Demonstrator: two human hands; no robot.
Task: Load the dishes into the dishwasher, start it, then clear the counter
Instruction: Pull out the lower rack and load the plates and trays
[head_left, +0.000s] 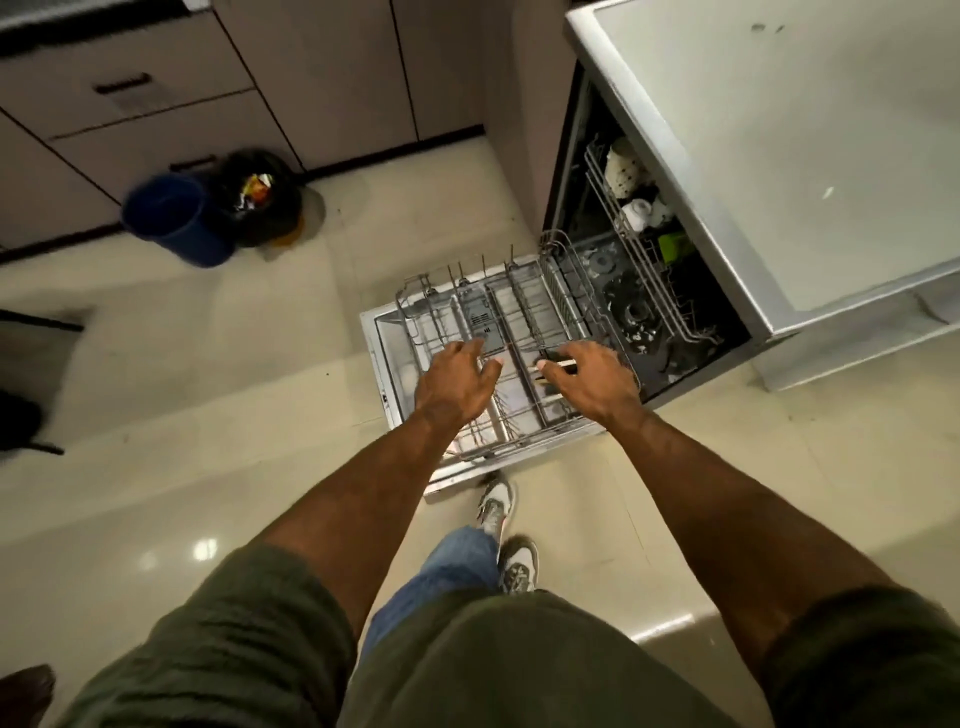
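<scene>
Looking down in the head view, the person stands at the lowered dishwasher door (382, 338), with the lower rack (524, 312) drawn out over it so that its slots can be reached from above. The left hand (454, 382) is over the rack's near middle, fingers apart and lightly bent, holding nothing. Whether they touch the wire cannot be told, but the hand probably steadies the rack or waits to help. The right hand (595, 382) is curled round thin pale utensils (560, 363), their kind unclear. It holds them low and nearly level above the rack's right side, seemingly so they can be laid in. The upper rack (675, 312) sits inside the machine under the counter (779, 156) and carries a patterned cup (623, 166), a white cup (638, 210) and a green item (671, 246). A blue bucket (171, 218) and a black rubbish bag (254, 200) stand well apart by the drawers (130, 88). Loading appears under way, and the machine cannot be started while the door is down.
</scene>
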